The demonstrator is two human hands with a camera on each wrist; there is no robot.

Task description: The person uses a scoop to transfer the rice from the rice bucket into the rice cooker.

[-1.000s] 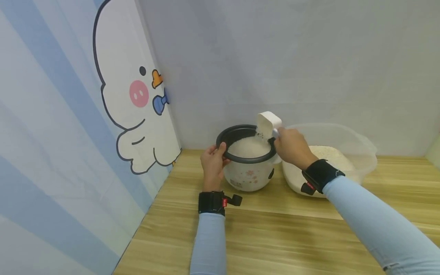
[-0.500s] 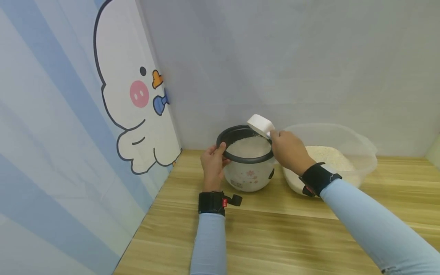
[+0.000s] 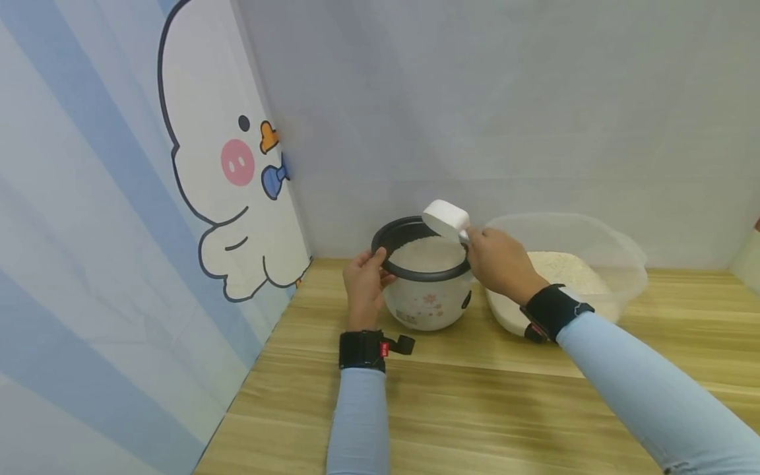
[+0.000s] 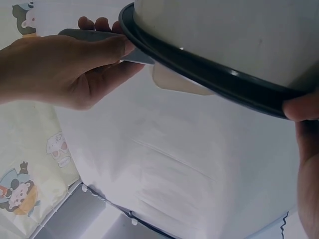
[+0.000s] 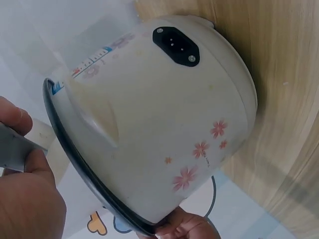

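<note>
Wooden worktop (image 3: pixel 451 396) is carrying the rice cooker (image 3: pixel 425 300), whose near-left rim the left hand (image 3: pixel 363 285) is pinching, while the right hand (image 3: pixel 497 264) is gripping the white scoop (image 3: pixel 446 219) tilted above its far-right rim, handle pointing right.

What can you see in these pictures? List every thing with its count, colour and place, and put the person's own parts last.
rice cooker: one, white with pink flowers and a black rim, on the table near the back corner, holding white rice.
scoop: one, white, tipped over the cooker's right rim.
tub: one, clear plastic, right of the cooker, partly filled with white rice.
table: one, light wood.
cartoon panel: one, white figure on blue stripes, on the left wall.
wrist straps: two, black, one on each wrist.
sleeves: two, light blue.
left hand: one, grips the cooker's left rim.
right hand: one, holds the scoop's handle.
</note>
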